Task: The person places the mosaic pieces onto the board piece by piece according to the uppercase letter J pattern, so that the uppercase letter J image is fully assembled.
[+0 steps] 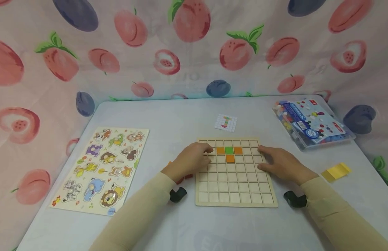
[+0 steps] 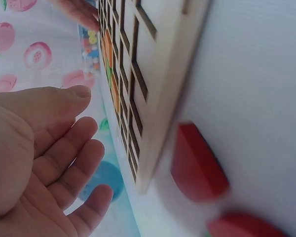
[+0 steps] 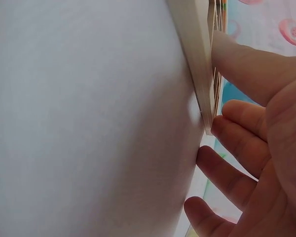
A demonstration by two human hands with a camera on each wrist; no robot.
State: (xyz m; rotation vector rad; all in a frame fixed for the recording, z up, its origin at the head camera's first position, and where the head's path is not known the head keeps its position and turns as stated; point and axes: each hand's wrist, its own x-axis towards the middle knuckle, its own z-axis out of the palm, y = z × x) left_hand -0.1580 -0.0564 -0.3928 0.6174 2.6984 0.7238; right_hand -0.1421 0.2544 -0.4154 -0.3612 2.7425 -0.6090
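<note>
A wooden grid board [image 1: 233, 197] lies flat on the table, with three orange tiles [image 1: 230, 158] and a green tile [image 1: 229, 150] in its upper cells. My left hand [image 1: 194, 158] hovers over the board's left edge; in the left wrist view its loosely bent fingers [image 2: 64, 163] hold nothing. At the opposite edge, my right hand [image 1: 283, 164] touches the board's rim with thumb and fingertips, its fingers relaxed. Red pieces [image 2: 197, 165] with a curved side lie beside the board's left edge, partly hidden by my left arm in the head view.
Behind the board lies a small gridded card [image 1: 225, 122] with a coloured figure. An animal puzzle board [image 1: 101, 167] is at the left. A clear plastic case [image 1: 316, 120] of colourful pieces stands back right, and a folded yellow paper [image 1: 336, 172] lies at the right.
</note>
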